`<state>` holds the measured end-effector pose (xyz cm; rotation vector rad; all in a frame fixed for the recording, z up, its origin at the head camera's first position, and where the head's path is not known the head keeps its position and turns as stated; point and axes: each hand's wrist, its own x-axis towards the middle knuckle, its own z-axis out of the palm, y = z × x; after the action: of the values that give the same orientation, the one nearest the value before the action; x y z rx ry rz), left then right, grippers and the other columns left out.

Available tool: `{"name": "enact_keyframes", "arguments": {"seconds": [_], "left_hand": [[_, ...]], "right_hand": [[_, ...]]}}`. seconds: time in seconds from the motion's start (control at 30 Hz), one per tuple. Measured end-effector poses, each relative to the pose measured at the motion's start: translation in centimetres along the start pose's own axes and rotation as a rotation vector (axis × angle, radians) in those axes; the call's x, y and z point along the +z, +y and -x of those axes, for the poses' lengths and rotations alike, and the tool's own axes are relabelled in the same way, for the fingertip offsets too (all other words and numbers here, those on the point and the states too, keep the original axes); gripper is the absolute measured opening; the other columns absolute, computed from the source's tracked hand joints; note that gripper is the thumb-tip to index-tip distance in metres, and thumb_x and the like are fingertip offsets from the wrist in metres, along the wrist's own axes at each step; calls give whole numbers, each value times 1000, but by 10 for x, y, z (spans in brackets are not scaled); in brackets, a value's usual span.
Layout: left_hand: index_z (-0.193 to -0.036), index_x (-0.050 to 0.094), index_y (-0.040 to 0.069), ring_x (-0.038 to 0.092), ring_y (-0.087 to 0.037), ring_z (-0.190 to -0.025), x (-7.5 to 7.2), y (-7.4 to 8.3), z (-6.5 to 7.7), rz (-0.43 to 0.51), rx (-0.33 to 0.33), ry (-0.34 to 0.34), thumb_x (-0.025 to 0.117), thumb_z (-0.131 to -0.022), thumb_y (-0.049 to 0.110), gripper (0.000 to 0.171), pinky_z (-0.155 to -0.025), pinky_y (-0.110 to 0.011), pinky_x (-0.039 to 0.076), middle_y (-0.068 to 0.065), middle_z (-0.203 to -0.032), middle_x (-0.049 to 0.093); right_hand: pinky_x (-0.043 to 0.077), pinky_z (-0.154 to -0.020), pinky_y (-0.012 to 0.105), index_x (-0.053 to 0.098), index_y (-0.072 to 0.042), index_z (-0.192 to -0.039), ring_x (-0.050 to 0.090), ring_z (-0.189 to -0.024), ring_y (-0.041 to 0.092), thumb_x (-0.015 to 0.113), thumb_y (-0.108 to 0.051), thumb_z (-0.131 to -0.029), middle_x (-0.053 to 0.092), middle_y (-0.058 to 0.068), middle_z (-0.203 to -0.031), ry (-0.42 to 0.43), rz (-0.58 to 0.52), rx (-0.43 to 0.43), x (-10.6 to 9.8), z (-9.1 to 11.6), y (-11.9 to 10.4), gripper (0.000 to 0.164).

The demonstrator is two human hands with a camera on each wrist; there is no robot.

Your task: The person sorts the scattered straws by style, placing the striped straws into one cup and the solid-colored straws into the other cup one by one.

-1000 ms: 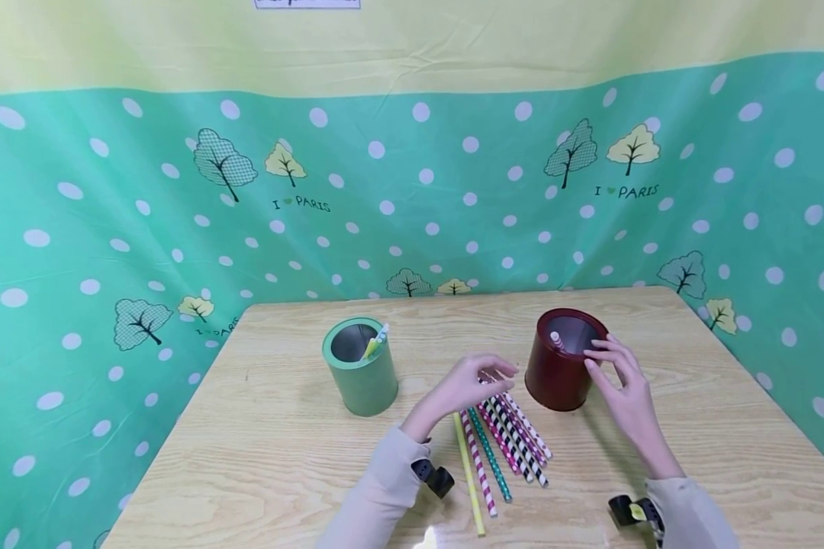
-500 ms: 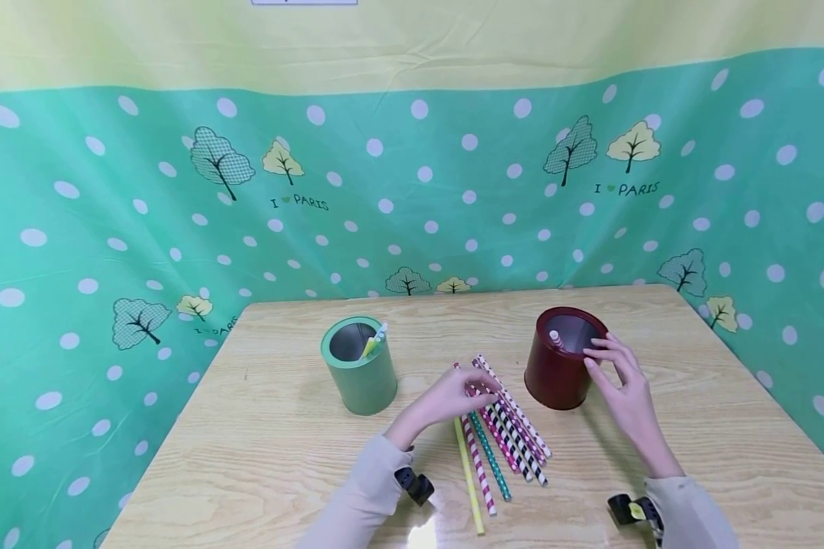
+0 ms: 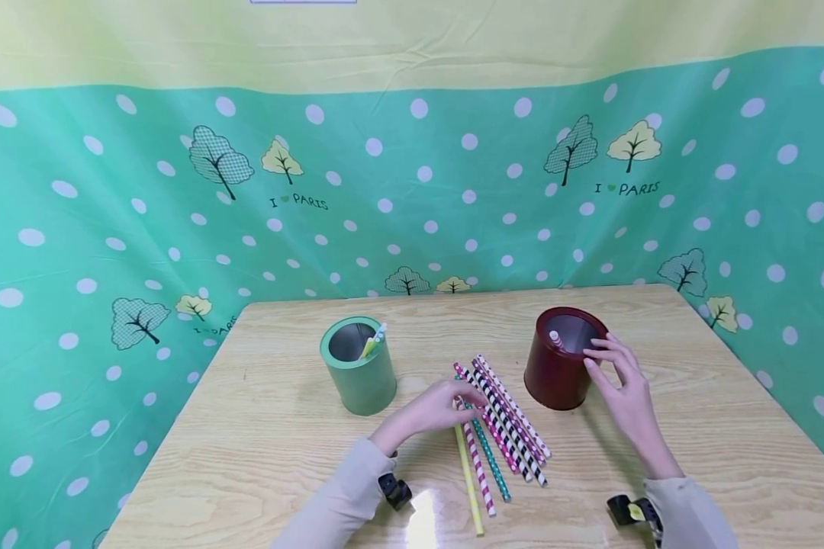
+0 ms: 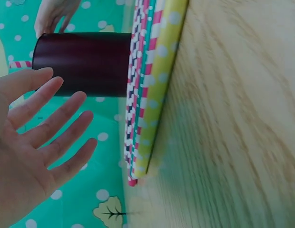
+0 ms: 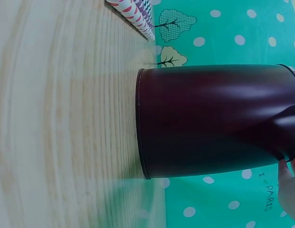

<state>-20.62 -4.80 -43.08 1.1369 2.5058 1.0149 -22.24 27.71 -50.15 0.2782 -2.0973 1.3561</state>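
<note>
My left hand (image 3: 434, 408) hovers over the left side of a row of patterned paper straws (image 3: 515, 406), its fingers loosely bent. The left wrist view shows this hand's fingers spread, holding nothing, above a yellow dotted straw (image 4: 159, 90) and its striped neighbours. My right hand (image 3: 625, 393) touches the right side of the rim of a dark red canister (image 3: 552, 377) with relaxed fingers. A pink-and-white straw (image 3: 556, 339) stands inside that canister. Up close in the right wrist view, the canister (image 5: 209, 121) stands upright on the table, with fingertips right at its rim.
A green canister (image 3: 364, 385) stands to the left on the wooden table (image 3: 261, 457), with a yellow and a pale blue straw (image 3: 374, 343) leaning at its rim. A teal dotted curtain (image 3: 412, 198) hangs behind the table. Small black cameras (image 3: 394, 492) sit on both wrists.
My left hand has moved left and toward me across the straws, uncovering their far ends. The right hand has stayed at the dark red canister's rim.
</note>
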Motion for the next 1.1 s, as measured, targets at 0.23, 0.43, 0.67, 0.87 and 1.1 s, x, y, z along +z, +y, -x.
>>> {"name": "enact_keyframes", "arguments": {"seconds": [0.23,0.43,0.67,0.87,1.1], "left_hand": [[-101,63,9,57,-14,-93,-1,0,6,-64,-22,-57,61,-82,15,20,-82,-24,44,2,-97,63],[-100,63,9,56,-12,-94,-1,-2,11,-107,12,-69,63,-80,14,21,-84,-25,43,1,-97,63],[-97,65,12,52,-8,-100,1,-7,14,-151,23,-97,63,-78,13,19,-90,-23,38,5,-102,61],[-94,66,14,50,-8,-102,2,-10,15,-187,4,-120,66,-76,13,19,-94,-27,35,7,-101,59],[-93,66,15,49,-9,-103,4,-13,17,-203,6,-138,68,-74,14,19,-92,-24,36,6,-101,59]], "right_hand": [[21,-103,20,62,-3,-105,25,-129,18,56,-5,-85,49,8,-121,-21,-84,-25,-2,0,-48,21],[24,-100,14,60,6,-102,27,-127,9,55,2,-84,49,8,-118,-23,-19,30,-3,-1,-85,20],[26,-100,17,61,1,-104,27,-128,19,57,-8,-85,49,7,-120,-30,6,24,-3,-1,-61,21],[23,-102,19,62,-7,-108,25,-129,18,57,-10,-85,48,3,-124,-26,-19,-15,-2,0,-26,23],[25,-99,15,59,8,-101,27,-127,15,55,-1,-84,48,16,-117,-30,0,64,-3,-3,-102,20]]}}
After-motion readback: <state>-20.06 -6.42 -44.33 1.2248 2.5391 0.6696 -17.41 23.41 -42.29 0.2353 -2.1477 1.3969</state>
